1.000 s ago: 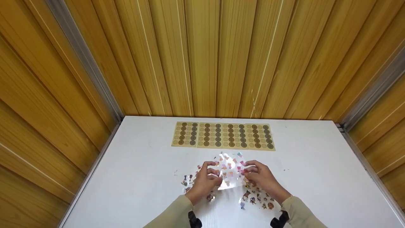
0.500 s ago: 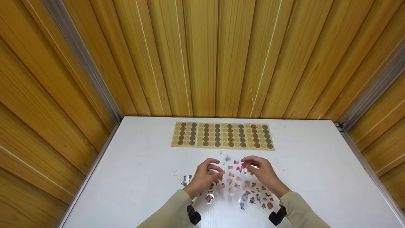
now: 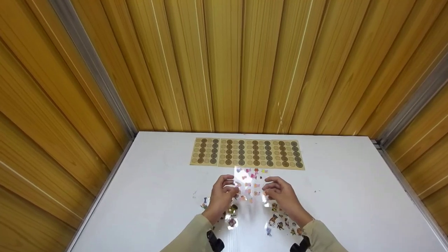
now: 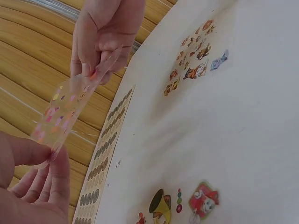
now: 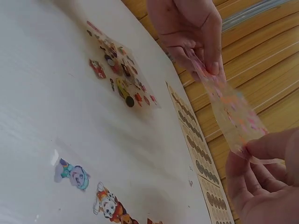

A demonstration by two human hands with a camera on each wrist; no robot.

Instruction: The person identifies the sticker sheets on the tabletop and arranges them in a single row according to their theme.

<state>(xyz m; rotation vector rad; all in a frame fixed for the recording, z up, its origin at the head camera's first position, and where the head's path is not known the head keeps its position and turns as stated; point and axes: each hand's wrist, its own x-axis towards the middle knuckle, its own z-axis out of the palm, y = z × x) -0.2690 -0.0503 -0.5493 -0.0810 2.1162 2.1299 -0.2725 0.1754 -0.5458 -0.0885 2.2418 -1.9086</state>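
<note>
Tan sheets (image 3: 259, 154) beyond, character stickers (image 4: 195, 71) below, fingers (image 4: 58, 179) pinching clear sheet (image 4: 60, 109)

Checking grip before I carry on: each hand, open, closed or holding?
Left hand: holding, pinching one end of the clear sticker sheet.
Right hand: holding, pinching the sheet's other end.

Booth-like work nook: white table (image 3: 157, 196), wood-grain panels (image 3: 224, 63) on three sides, grey metal strips (image 3: 92, 63) at corners.

clear sheet (image 4: 58, 112) shows pink and orange motifs | tan cards (image 3: 232, 153) carry brown and grey circle columns | tabletop (image 3: 157, 199) is white | sleeves (image 3: 192, 232) are beige
</note>
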